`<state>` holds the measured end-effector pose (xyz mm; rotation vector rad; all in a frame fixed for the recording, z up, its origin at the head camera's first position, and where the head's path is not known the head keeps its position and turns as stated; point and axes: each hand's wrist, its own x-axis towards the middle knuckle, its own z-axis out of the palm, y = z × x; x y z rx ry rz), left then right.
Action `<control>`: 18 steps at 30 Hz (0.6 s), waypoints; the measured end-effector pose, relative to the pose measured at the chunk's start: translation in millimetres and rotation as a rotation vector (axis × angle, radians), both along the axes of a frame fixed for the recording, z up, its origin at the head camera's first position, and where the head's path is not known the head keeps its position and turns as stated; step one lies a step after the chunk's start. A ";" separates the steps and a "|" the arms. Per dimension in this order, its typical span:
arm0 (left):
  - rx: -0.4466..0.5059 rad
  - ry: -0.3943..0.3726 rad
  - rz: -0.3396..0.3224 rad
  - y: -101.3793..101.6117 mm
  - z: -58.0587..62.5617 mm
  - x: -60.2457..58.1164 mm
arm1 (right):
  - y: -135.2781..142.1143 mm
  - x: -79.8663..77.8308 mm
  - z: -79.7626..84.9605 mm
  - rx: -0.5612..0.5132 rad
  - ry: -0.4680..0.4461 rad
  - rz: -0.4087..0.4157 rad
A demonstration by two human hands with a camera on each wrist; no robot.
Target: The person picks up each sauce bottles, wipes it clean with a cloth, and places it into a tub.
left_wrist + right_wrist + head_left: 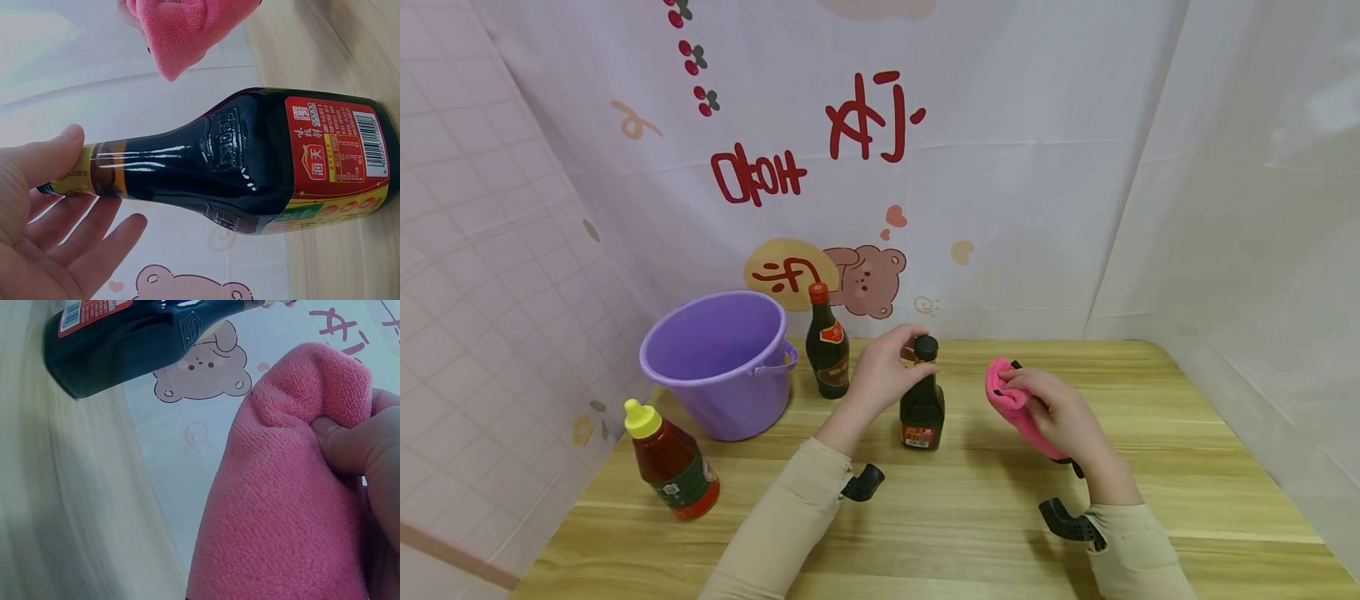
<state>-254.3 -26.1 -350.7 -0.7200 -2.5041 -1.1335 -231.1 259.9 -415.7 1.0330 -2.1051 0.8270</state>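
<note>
Head: pink cloth [1009, 402] over wood-grain table [955, 533]; printed sheet [1037, 167] hangs behind.

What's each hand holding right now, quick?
Left hand: holding the black-capped bottle.
Right hand: holding the pink cloth.

Dark bottle [240, 153]: glossy, smooth, glass-like, with raised lettering we can make out
Bottle label [337, 140]: smooth printed paper or film; we cannot tell which
Pink cloth [281, 487]: plush, matt, short-napped towelling, as we see it
Bucket [726, 410]: smooth purple plastic with a soft sheen
Yellow-capped bottle [674, 468]: we read shiny plastic
Tabletop [962, 533]: wood-grained, smooth, faintly satin
Backdrop [1022, 200]: creased, matt, cloth-like sheet
Sleeves [782, 517]: matt fabric
</note>
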 end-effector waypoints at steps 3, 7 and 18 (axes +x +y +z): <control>0.000 0.017 -0.002 0.4 -0.1 -1.0 | 0.7 0.0 -0.2 -0.005 0.002 -0.009; 0.004 0.036 -0.006 1.5 -0.4 -1.6 | 1.9 0.1 -0.5 -0.004 -0.008 -0.011; 0.006 0.056 0.039 4.7 -1.5 3.2 | 9.1 0.1 -6.3 0.011 -0.063 -0.066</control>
